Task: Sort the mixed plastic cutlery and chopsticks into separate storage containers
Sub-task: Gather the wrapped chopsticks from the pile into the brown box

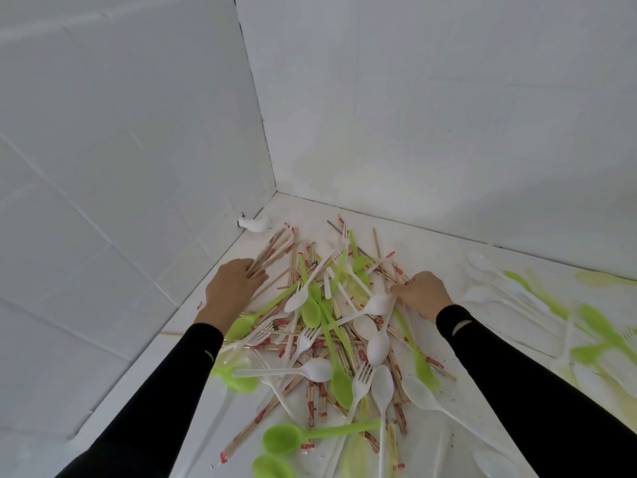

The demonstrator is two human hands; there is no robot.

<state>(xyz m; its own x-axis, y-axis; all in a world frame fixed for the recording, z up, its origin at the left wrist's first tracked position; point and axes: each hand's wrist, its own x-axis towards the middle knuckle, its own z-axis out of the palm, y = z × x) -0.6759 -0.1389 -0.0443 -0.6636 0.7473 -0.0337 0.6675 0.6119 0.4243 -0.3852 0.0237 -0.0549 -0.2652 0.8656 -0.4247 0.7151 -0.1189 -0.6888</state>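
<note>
A mixed pile point(327, 326) of white and green plastic spoons, forks and wooden chopsticks with red-printed wrappers lies on a white surface in a corner. My left hand point(231, 288) grips a bundle of chopsticks point(272, 251) at the pile's far left, their tips pointing toward the corner. My right hand point(422, 293) is at the pile's right edge, its fingers curled and pinching at chopsticks point(398, 272) there. A white spoon point(375, 305) lies just left of that hand. No storage containers are in view.
White panel walls point(138, 150) meet in a corner behind the pile. A small white lump point(253, 225) sits at the base of the left wall. The glossy right wall point(568, 322) shows reflections of the cutlery. A green spoon point(296, 438) lies near the front.
</note>
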